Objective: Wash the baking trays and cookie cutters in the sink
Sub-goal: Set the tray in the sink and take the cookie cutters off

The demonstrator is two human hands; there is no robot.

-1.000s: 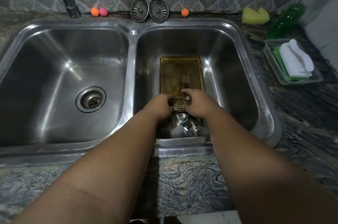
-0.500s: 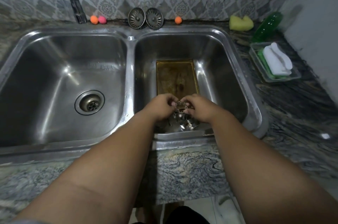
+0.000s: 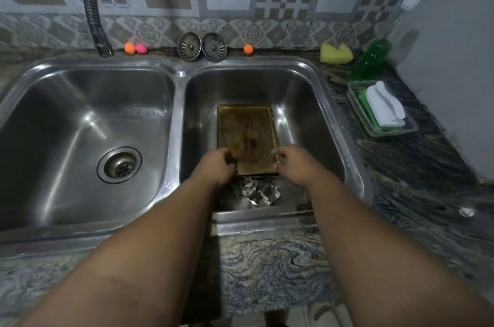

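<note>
Down in the right basin (image 3: pixel 334 118), nearest the front wall, a heap of metal cookie cutters (image 3: pixel 260 191), loose and untouched. Just beyond, left hand (image 3: pixel 215 167) curled at the near-left corner of the stained baking tray (image 3: pixel 246 134), fingers bent, grip on the rim likely but impossible to confirm. Right hand (image 3: pixel 292 163) half open, empty, just beside the near-right corner. Best now: both hands on the near rim, level lift, clear of the cutters. Farther back, dry basin, tap hose (image 3: pixel 92 6) over the left side, yellow sponge (image 3: pixel 336 53) and green soap bottle (image 3: pixel 371 59) on the counter.
</note>
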